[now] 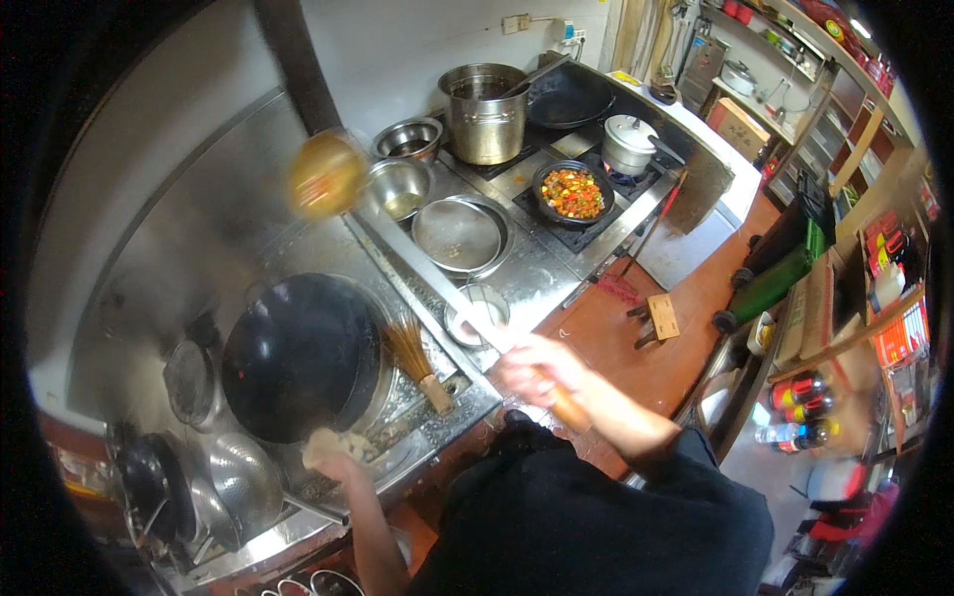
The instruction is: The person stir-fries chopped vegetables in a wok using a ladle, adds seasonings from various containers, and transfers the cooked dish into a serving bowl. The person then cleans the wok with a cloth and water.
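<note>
My right hand (542, 372) grips the wooden-ended handle of a long metal ladle (425, 257). The ladle's bowl, blurred, is raised beyond the wok and looks brownish-yellow and filled; its contents cannot be made out. My left hand (344, 463) holds a pale folded cloth (332, 445) against the near rim of a large dark wok (298, 357). The wok's visible inside is dark and shiny, set in the steel range. Right of it, a bamboo wok brush (417, 365) lies on the steel ledge. Some haze hangs left of the wok.
A dark bowl of diced vegetables (572, 194) sits by a lidded pot (627, 145) over a flame. A tall stockpot (484, 112), steel bowls (402, 186) and a round pan (458, 235) stand behind. Perforated strainers (242, 477) crowd the left. A wooden stool (661, 316) is on the floor.
</note>
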Motion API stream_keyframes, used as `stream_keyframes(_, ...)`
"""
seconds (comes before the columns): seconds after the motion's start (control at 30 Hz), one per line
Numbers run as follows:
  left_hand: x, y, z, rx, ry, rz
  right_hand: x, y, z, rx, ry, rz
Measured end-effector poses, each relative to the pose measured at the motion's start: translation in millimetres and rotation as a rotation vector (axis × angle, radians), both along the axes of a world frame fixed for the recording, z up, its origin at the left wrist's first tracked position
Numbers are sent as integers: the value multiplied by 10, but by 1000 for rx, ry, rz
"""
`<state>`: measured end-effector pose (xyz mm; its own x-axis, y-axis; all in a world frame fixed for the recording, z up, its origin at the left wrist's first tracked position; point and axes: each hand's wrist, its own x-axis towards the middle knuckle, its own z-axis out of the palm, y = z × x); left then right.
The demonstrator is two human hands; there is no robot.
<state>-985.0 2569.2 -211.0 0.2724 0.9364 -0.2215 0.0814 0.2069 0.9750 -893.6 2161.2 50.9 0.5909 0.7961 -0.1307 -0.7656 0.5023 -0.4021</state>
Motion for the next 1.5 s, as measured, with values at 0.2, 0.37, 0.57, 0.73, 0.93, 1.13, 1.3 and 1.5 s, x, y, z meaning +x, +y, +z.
stream_keyframes(0.2,-1060,-701,-368,446,374,-95,951,-954,-873,-1392,-448,-733)
stream_keyframes(0.37,-1911,-1314,-625,443,798,-492,1587,-1836,-1532,-1942,-694,-586)
stream_keyframes(0.57,-1979,-1871,-881,185,1052,-918,1526,-2127,-1335,-1629,-295,-561)
stream_keyframes(0.73,-1556,-2066,-1048,117,1037,-1139,1286,-2884,-1478,-2073,-823,-472)
stream_keyframes(0.93,-1054,-2089,-1120,169,943,-1256,1399,-3294,-689,-2487,-861,121)
stream_keyframes(1.13,-917,-1982,-1128,93,828,-1133,1363,-2647,-945,-1872,-1122,-565)
stream_keyframes(1.3,-500,-2020,-89,-1,534,-902,1044,-1369,-790,-956,-550,-478)
stream_keyframes(1.5,-502,-1613,119,-354,-50,-113,956,476,-1155,-933,-774,153)
